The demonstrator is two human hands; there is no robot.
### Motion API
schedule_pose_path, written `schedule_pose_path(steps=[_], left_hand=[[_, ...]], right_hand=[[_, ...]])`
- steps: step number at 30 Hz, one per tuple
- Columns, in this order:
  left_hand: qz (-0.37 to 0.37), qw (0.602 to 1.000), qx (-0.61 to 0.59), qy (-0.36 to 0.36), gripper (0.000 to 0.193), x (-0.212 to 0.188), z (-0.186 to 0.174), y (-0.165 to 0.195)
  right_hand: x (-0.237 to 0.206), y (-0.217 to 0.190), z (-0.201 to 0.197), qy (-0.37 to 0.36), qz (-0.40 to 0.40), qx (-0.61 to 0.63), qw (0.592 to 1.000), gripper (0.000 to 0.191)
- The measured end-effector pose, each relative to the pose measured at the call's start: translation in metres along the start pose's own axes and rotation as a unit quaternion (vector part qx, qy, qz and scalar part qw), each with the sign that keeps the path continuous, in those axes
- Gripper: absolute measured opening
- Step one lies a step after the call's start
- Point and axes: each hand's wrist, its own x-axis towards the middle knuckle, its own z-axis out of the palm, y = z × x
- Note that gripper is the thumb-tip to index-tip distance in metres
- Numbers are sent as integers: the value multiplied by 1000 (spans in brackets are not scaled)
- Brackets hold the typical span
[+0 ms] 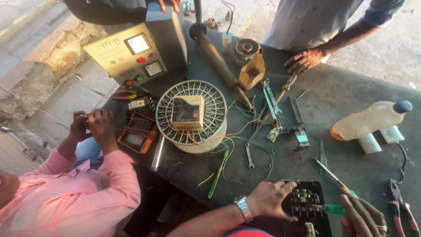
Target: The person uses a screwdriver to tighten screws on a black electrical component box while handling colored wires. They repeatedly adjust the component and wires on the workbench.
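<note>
My left hand (268, 199), with a metal wristwatch, grips the left edge of a black electrical board (307, 202) with metal terminals at the table's near edge. My right hand (362, 217) holds a green-handled screwdriver (332, 209) whose tip points left onto the board. A second thin screwdriver (331, 174) lies just beyond them on the dark table (342, 101).
A white wire spool (191, 115) carries a small yellow box. Behind it stand a cream meter box (131, 55) and a long dark rod (219, 66). Spanners, pliers (401, 208), loose wires, a plastic bottle (370, 120). A pink-sleeved person's hands (92, 125) at left; another person's hand (305, 60) at the far edge.
</note>
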Motion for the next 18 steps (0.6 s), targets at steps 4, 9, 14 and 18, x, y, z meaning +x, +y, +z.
schedule_pose_path(steps=[4, 9, 14, 18], left_hand=[[-5, 1000, 9, 2, 112, -1, -2, 5], [-27, 999, 23, -6, 113, -7, -4, 12], [-36, 999, 24, -9, 111, -11, -3, 18], [-27, 999, 33, 22, 110, -16, 0, 25]], right_hand=[[-1, -19, -9, -24, 97, -18, 995, 40], [2, -53, -19, 32, 42, 30, 998, 39], [17, -79, -33, 48, 115, -12, 992, 44], [24, -92, -41, 35, 42, 46, 997, 39]])
